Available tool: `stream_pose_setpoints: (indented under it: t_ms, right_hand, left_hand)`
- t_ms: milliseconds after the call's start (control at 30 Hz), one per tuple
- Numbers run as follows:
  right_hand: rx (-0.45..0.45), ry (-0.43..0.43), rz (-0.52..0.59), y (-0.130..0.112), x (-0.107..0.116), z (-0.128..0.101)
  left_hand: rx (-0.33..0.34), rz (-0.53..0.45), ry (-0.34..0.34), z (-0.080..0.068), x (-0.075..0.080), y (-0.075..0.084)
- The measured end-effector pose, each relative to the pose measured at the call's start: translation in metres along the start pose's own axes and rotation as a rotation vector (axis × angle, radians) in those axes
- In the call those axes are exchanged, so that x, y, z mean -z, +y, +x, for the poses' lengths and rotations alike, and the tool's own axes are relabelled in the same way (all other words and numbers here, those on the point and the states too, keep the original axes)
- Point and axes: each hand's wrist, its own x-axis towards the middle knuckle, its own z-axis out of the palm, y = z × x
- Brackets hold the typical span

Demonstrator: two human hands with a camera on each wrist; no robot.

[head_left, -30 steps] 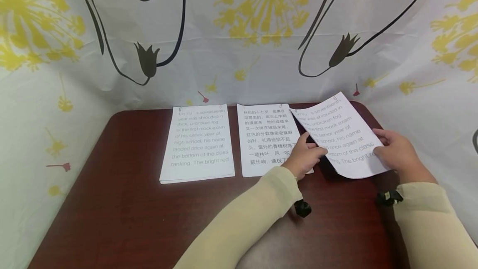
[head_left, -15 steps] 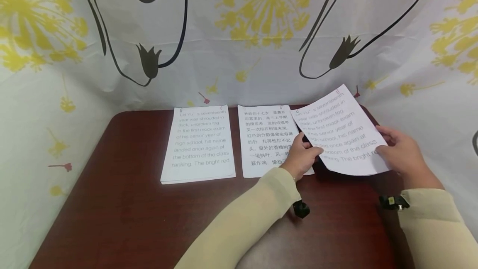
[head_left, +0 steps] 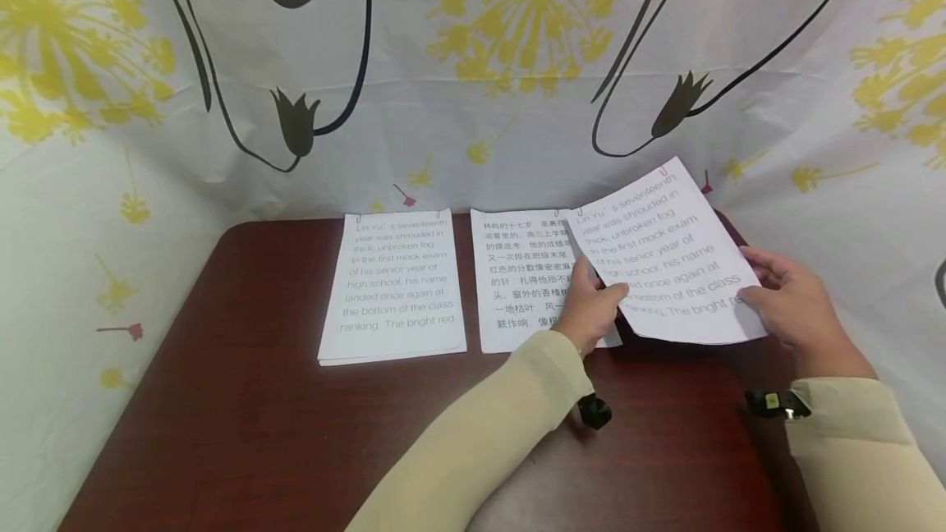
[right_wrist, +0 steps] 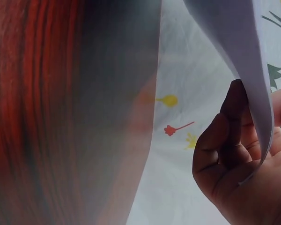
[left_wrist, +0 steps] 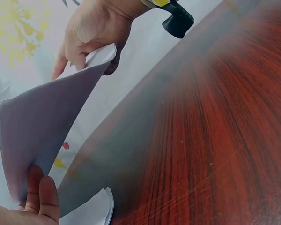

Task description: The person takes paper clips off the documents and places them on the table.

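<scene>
Above the far right part of a dark red-brown wooden table (head_left: pixel 259 433), a thin white paper packet (head_left: pixel 665 261) with grey English print, tilted to face the head camera. From the head, only the printed side, with a small reddish paper clip (head_left: pixel 663 172) near the top right corner. From the left wrist, the shaded back, the layered edges and a gap between packet and wood, all hidden from the head camera. From the right wrist, a curved bend along the held edge.

Flat on the table to the left, a white stack of English-printed paper (head_left: pixel 402 286); between stack and packet, white paper with black Chinese print (head_left: pixel 525 277), covered along the right side by the packet's corner and a hand. Behind, a white cloth with yellow and dark flower prints (head_left: pixel 443 121). Across the wood, a long beige sleeve (head_left: pixel 473 433).

At the packet's lower left edge, a bare left hand (head_left: pixel 591 306), grasping, thumb on the print, fingers beneath, only paper between. At the lower right edge, a bare right hand (head_left: pixel 794 302), pinching, thumb in front, fingers curled behind
</scene>
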Motion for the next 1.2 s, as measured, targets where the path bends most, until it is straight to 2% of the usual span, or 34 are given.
stream_pose_setpoints:
  t_ms: [200, 267, 433, 567, 800, 1033, 1200]
  right_hand:
    - [0.008, -0.003, 0.11, -0.002, -0.001, -0.002]
    - [0.012, -0.01, 0.189, -0.003, 0.0, -0.003]
    - [0.031, -0.044, 0.484, -0.004, 0.0, -0.005]
    - [0.038, -0.066, 0.637, -0.007, -0.003, -0.008]
    - [0.059, -0.094, 0.753, -0.012, -0.012, -0.011]
    - [0.078, -0.113, 0.776, -0.019, -0.022, -0.015]
    - [0.099, -0.131, 0.79, -0.026, -0.027, -0.018]
  left_hand:
    - [0.025, 0.03, 0.051, 0.003, 0.001, 0.002]
    - [0.017, 0.033, 0.05, 0.003, 0.003, 0.004]
    - [-0.014, 0.005, 0.014, 0.005, 0.009, 0.009]
    - [-0.042, -0.029, -0.026, 0.007, 0.016, 0.013]
    - [-0.037, -0.019, 0.016, 0.012, 0.025, 0.023]
    - [-0.026, 0.028, 0.038, 0.016, 0.04, 0.035]
    - [-0.076, 0.007, 0.021, 0.019, 0.053, 0.043]
